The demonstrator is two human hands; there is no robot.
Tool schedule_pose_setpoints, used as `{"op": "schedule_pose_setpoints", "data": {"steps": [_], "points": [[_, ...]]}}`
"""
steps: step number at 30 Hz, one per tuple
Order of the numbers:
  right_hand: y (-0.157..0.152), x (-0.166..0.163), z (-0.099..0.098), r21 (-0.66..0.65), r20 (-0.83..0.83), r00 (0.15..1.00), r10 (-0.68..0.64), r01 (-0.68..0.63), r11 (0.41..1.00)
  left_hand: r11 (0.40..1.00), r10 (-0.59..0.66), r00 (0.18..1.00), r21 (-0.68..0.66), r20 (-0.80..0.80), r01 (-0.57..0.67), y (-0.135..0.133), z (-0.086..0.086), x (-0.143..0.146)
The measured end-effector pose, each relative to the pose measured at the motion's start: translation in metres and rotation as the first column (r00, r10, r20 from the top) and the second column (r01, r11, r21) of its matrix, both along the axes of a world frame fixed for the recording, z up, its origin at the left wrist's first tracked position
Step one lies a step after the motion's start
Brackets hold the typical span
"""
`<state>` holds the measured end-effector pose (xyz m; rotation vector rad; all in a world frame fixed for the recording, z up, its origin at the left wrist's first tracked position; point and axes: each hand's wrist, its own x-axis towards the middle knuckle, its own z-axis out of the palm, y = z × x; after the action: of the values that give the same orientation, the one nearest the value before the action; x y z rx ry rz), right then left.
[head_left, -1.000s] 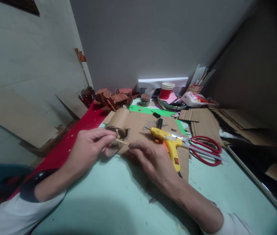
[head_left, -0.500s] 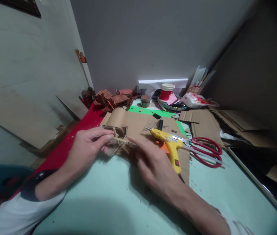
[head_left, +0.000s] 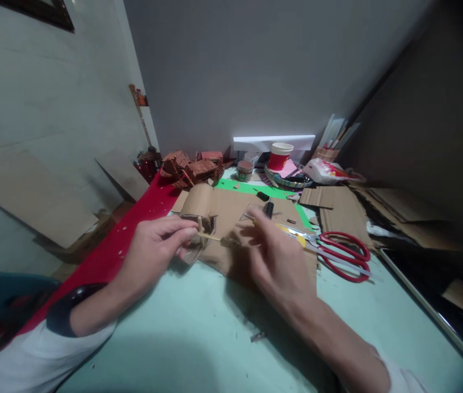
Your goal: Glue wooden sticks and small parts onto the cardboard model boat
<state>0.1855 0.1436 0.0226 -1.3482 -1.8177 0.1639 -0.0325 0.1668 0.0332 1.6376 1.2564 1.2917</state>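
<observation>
My left hand (head_left: 153,248) is closed in a pinch on one end of a thin wooden stick (head_left: 211,237). The stick lies level, right beside a small curved cardboard model (head_left: 198,206) on a brown cardboard sheet (head_left: 231,210). My right hand (head_left: 278,259) hovers just right of the stick's free end, smeared by motion, over the spot where a yellow glue gun lies. Only a sliver of the glue gun (head_left: 299,238) shows past the hand. Whether the right hand's fingers grip anything is unclear.
Red-handled scissors (head_left: 348,254) lie right of my right hand. A red sheet (head_left: 141,215) runs along the left. At the back are brown model pieces (head_left: 192,168), a small jar (head_left: 244,170), a red paper cup (head_left: 279,156) and cardboard pieces (head_left: 335,201). A dark tray (head_left: 431,305) borders the right.
My right hand let go of the stick's right end, lifted and moved right over the glue gun, now covering it. My left hand kept its pinch on the stick.
</observation>
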Motion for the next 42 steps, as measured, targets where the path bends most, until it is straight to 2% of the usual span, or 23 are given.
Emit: {"op": "schedule_pose_setpoints", "data": {"steps": [3, 5, 12, 18, 23, 25, 29, 35, 42], "points": [[0.005, 0.013, 0.008, -0.154, -0.112, 0.983, -0.144, 0.126, 0.980, 1.000, 0.000, 1.000, -0.012, 0.023, 0.000, 0.000, -0.001, -0.001], [0.005, 0.015, 0.012, -0.211, -0.168, 0.975, -0.145, 0.108, 0.971, 1.000, 0.007, 1.000, -0.018, 0.031, -0.006, 0.000, -0.001, 0.000], [-0.004, 0.002, 0.010, -0.119, -0.130, 0.991, -0.018, 0.002, 0.993, 1.000, 0.004, 1.000, 0.026, -0.010, -0.003, -0.001, 0.000, 0.003], [-0.004, 0.004, 0.010, -0.059, -0.125, 0.992, -0.019, 0.011, 0.998, 1.000, -0.001, 0.999, 0.023, -0.036, 0.002, -0.003, 0.002, 0.003], [-0.009, -0.003, 0.013, -0.171, -0.218, 0.970, 0.106, -0.145, 0.975, 0.999, 0.002, 0.998, 0.036, -0.070, 0.000, -0.002, 0.004, 0.003], [-0.010, -0.006, 0.013, -0.209, -0.210, 0.970, 0.127, -0.171, 0.963, 0.999, 0.014, 0.998, 0.044, -0.064, -0.011, -0.002, 0.004, 0.003], [-0.011, -0.011, 0.010, -0.192, -0.145, 0.982, 0.123, -0.149, 0.970, 0.999, -0.018, 0.998, 0.038, -0.065, 0.021, -0.004, 0.003, 0.003], [-0.005, -0.016, 0.001, -0.222, -0.191, 0.945, 0.264, -0.304, 0.926, 0.998, -0.066, 0.995, 0.009, -0.075, 0.067, -0.005, 0.001, 0.004], [-0.003, -0.016, -0.002, -0.229, -0.236, 0.930, 0.283, -0.336, 0.914, 0.996, -0.085, 0.992, 0.014, -0.093, 0.087, -0.007, 0.000, 0.004]]}}
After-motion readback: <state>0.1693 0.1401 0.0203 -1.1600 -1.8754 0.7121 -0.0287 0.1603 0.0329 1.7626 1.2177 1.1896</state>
